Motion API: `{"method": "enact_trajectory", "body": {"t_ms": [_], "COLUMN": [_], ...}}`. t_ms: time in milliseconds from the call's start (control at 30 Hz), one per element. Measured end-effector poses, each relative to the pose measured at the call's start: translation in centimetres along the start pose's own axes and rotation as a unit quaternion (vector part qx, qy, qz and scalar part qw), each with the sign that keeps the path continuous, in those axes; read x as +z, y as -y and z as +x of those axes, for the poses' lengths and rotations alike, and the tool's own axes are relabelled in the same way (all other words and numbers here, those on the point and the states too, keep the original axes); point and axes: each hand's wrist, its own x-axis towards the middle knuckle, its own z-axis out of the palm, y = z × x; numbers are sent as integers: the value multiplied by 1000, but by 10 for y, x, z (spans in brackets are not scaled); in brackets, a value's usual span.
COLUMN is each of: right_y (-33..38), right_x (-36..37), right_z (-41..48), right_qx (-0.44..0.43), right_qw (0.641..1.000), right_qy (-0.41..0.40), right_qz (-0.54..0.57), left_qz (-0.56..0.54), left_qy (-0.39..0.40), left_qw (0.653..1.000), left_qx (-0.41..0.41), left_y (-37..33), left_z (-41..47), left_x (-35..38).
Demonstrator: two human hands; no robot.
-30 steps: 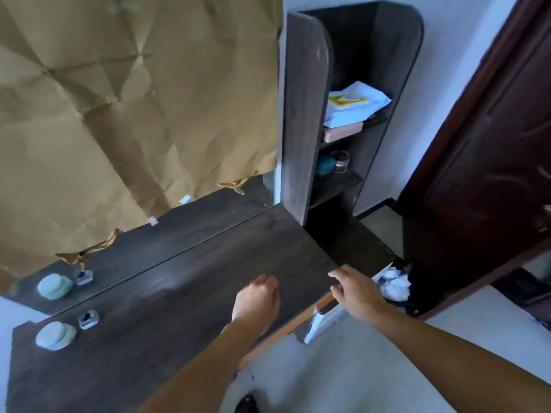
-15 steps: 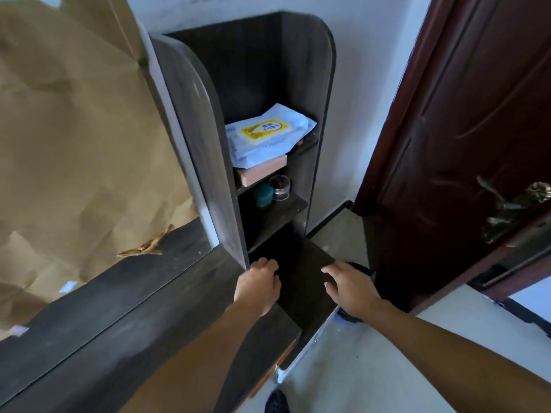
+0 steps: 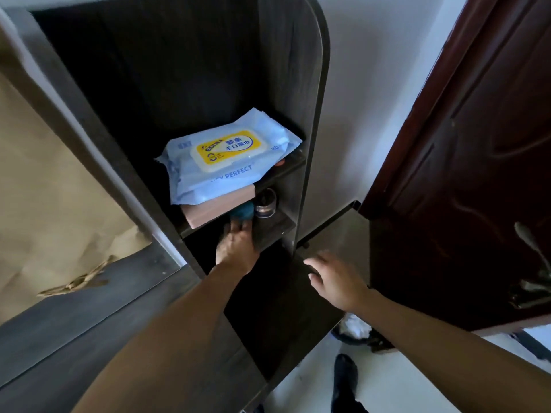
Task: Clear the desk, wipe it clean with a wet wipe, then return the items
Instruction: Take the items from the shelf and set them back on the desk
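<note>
1. My left hand (image 3: 237, 248) is inside the lower compartment of the dark grey wooden shelf unit (image 3: 316, 114), arm stretched over the dark wood-grain desk (image 3: 59, 368).
2. Left fingertips (image 3: 235, 228) are at the base of the small teal round jar (image 3: 244, 211). They are motion-blurred, so I cannot tell if they grip it or only touch it.
3. My right hand (image 3: 337, 281) hangs above the dark desk end, palm down, fingers loosely spread, holding nothing.
4. The light-blue soft plastic wet wipe pack (image 3: 229, 156) with a yellow lid label lies flat on the upper shelf, on top of a flat pink box (image 3: 214, 210).
5. A small clear glass jar (image 3: 265, 201) stands just right of the teal jar, on the same lower shelf.
6. Creased brown paper (image 3: 44, 204) covers the panel left of the shelf unit.
7. A dark red-brown wooden door (image 3: 477, 174) is at right, with its metal handle (image 3: 533, 263) visible.
8. On the floor there is a dark bin (image 3: 357, 341) with white tissue in it, and a black shoe (image 3: 346, 371) nearby.
</note>
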Motion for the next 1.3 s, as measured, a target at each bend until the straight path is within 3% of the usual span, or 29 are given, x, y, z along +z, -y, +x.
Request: {"method": "enact_trajectory", "body": {"t_ms": [300, 433, 600, 867, 1167, 1300], "right_y": [-89, -117, -112, -49, 9, 4], "right_x": [-5, -2, 2, 9, 45, 50], "right_z": [70, 88, 106, 139, 198, 184], "right_qx": [-109, -133, -183, -326, -171, -184], "right_qw": [990, 984, 973, 944, 974, 973], "right_qy": [83, 111, 143, 43, 59, -2], "right_qz": [-22, -29, -15, 30, -137, -139], "left_qz": [-24, -22, -36, -29, -74, -81], "left_qy": [-103, -148, -141, -168, -163, -148], "left_qw": [978, 968, 963, 950, 951, 955], "left_qx": [-182, -200, -226, -260, -252, -244], "left_y": [-25, -34, -35, -27, -18, -13], "left_z": [67, 63, 39, -5, -17, -18], "left_x": [39, 50, 50, 51, 54, 51]}}
